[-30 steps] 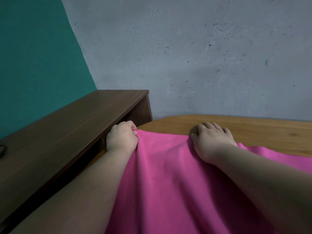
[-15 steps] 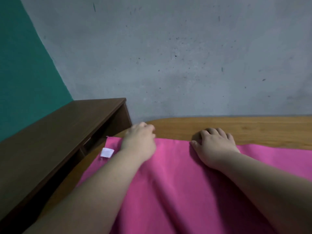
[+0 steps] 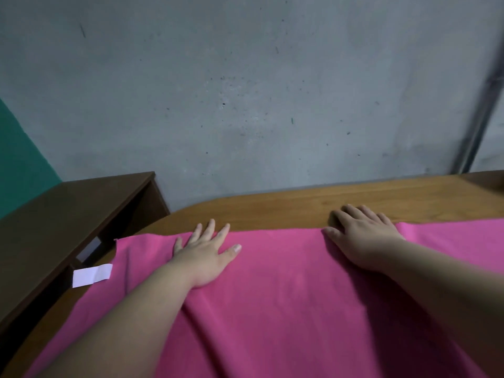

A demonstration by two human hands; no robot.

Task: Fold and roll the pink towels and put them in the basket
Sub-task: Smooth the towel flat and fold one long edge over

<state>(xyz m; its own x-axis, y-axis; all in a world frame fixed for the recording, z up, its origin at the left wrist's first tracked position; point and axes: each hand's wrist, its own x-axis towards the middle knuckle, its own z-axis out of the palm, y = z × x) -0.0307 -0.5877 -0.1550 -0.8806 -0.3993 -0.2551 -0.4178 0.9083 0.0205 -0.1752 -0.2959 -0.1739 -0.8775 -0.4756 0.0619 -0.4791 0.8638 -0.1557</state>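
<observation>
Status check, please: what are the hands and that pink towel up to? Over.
Left hand flat on towel, fingers spread. Right hand flat over its far edge. Towel spread on table, not rolled. White tag at left edge.

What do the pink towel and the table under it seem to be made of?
The pink towel is likely soft, matte cloth: it lies in gentle wrinkles, without shine. The table seems wood or wood veneer, smooth, light brown, with visible grain lines.

One pink towel (image 3: 286, 309), one tag (image 3: 92, 275), one table (image 3: 300, 205), one shelf (image 3: 68, 214), one left hand (image 3: 203, 257), one right hand (image 3: 364, 241).
</observation>
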